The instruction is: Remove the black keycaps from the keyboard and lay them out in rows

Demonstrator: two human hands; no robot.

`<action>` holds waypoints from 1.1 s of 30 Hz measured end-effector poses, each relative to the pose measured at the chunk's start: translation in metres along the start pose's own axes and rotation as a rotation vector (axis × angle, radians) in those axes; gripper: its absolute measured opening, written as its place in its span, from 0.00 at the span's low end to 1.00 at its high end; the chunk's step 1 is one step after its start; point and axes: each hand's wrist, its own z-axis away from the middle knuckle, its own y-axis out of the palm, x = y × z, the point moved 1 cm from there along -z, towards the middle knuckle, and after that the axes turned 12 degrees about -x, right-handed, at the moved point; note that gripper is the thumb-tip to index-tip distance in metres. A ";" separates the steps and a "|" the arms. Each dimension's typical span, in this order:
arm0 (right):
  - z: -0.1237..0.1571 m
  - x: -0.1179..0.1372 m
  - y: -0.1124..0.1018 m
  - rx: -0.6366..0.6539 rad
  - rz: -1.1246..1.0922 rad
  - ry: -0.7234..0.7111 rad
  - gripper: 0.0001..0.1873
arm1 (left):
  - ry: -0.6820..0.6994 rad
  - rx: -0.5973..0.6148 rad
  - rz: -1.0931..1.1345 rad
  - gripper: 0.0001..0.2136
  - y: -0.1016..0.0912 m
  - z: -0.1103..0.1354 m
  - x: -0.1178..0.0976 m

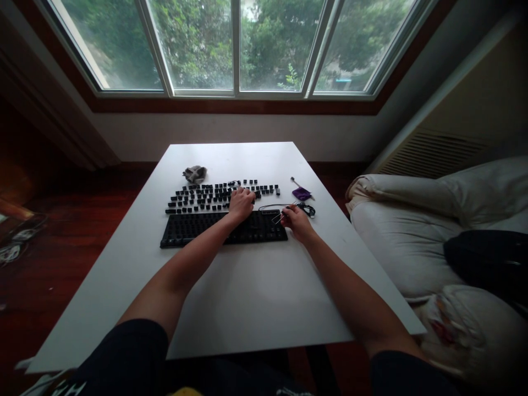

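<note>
A black keyboard point(198, 230) lies across the white table in front of me. Beyond it, loose black keycaps point(193, 201) are laid out in rows. My left hand point(242, 203) reaches over the keyboard to the right part of these rows, fingers curled down together. Whatever its fingertips hold, if anything, is hidden. At the keyboard's right end, my right hand point(293, 215) is closed on a thin wire keycap puller point(276, 218), whose wire loops point left over the keys.
A crumpled grey cloth point(194, 174) lies at the far left of the table point(247, 308). On the right are a purple cloth point(301, 193), a small brush point(293, 180) and a coiled black cable point(307, 209). A pale sofa point(383, 242) stands at the right; windows face me.
</note>
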 end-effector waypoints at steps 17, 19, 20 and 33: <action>0.001 0.002 -0.002 0.029 0.031 -0.038 0.22 | -0.085 0.045 -0.041 0.09 0.019 -0.006 0.008; 0.002 0.006 -0.003 0.074 0.067 -0.088 0.22 | -0.083 0.046 -0.036 0.09 0.018 -0.006 0.008; 0.003 0.008 -0.003 0.110 0.097 -0.123 0.22 | -0.083 0.044 -0.034 0.09 0.017 -0.006 0.008; 0.018 0.030 -0.004 0.247 0.464 -0.478 0.13 | 0.095 0.031 0.085 0.07 -0.010 0.034 -0.023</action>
